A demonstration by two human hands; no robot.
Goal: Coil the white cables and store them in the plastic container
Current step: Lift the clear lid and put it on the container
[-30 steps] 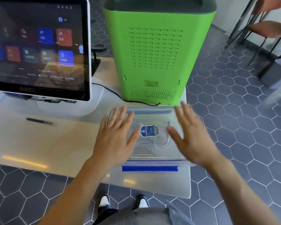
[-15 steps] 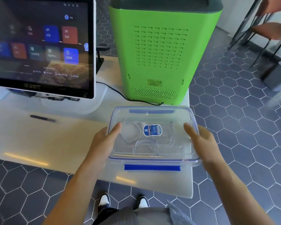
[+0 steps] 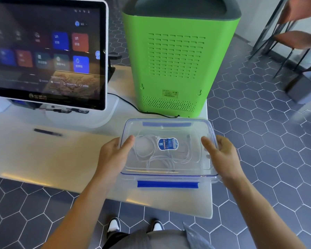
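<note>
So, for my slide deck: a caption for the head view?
Both hands grip the lidded plastic container holding white cables.

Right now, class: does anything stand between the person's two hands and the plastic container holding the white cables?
Nothing visible does. The left hand and right hand grip the short sides of the lidded plastic container, thumbs on top. The white cables already lie inside.

Labels on the lid sticker [image 3: 168, 144] and monitor [image 3: 47, 51] are illegible.
</note>
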